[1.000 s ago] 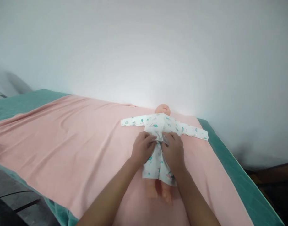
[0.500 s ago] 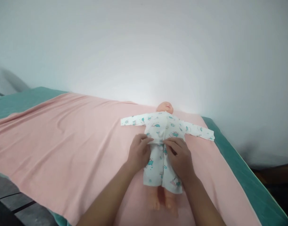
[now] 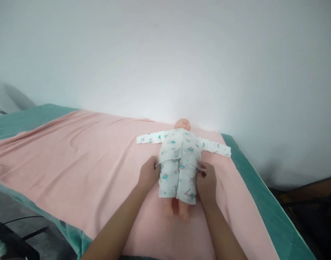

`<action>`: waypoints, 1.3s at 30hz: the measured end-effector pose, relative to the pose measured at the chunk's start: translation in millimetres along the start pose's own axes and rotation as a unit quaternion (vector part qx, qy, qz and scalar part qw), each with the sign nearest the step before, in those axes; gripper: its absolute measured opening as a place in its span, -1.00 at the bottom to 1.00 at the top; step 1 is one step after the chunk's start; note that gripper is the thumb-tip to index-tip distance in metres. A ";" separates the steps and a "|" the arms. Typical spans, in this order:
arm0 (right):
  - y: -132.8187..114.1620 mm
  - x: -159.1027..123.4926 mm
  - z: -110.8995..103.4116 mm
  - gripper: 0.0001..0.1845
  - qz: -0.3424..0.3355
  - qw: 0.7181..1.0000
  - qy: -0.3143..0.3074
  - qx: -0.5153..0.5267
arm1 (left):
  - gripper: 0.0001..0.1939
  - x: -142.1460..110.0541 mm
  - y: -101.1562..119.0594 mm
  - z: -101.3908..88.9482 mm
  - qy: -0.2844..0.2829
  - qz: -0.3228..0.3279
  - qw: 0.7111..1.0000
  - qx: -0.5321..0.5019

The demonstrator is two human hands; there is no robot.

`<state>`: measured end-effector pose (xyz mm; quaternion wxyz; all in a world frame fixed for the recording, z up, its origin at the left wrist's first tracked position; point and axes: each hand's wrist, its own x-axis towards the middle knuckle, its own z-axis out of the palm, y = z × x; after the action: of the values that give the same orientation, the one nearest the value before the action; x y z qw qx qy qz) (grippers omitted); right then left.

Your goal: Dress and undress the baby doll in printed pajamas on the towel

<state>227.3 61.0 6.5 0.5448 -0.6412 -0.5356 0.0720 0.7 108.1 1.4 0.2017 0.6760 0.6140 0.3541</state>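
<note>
A baby doll (image 3: pixel 182 124) lies on its back, arms out, dressed in a white printed shirt (image 3: pixel 174 142) and matching trousers (image 3: pixel 168 180). Its bare feet stick out below the trouser legs. My left hand (image 3: pixel 150 174) is closed on the shirt's lower hem at the left side of the picture. At the opposite corner of the hem, my right hand (image 3: pixel 207 180) pinches the cloth between thumb and fingers. The hem lies over the trousers' waist. Long sleeves stretch flat to both sides, with the doll's hands hidden inside.
Under the doll is a pink blanket (image 3: pixel 100 155) spread over a green cover (image 3: pixel 252 180). A pale wall (image 3: pixel 165 65) rises directly behind the bed. Dark objects stand on the floor at the lower left, and a brown and dark item is at the right.
Both hands have moved apart from the middle of the shirt's hem to its two side corners. The view has shifted slightly, showing more floor at the lower left.
</note>
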 end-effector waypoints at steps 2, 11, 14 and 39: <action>1.3 -2.5 -2.1 -0.74 0.045 0.999 -0.011 0.002 | -0.91 -4.8 0.6 -2.3 -0.004 -0.019 1.000 0.004; -9.6 -9.0 -11.4 -0.86 0.065 0.997 -0.038 -0.007 | -0.86 -14.4 10.4 -5.3 -0.012 -0.064 0.998 -0.011; -22.3 -16.4 -20.6 -0.79 0.043 0.998 -0.044 0.014 | -0.85 -27.7 8.9 -7.9 -0.021 -0.058 0.997 -0.041; -129.6 -67.5 -8.8 -0.79 -0.167 0.831 -0.313 -0.428 | -0.90 -87.5 -5.7 -7.1 -0.069 -0.047 0.983 -0.165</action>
<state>126.4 -17.9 77.3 0.0227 -0.6543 -0.7536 -0.0590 -7.9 22.7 -18.1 0.3686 0.6269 0.5628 0.3931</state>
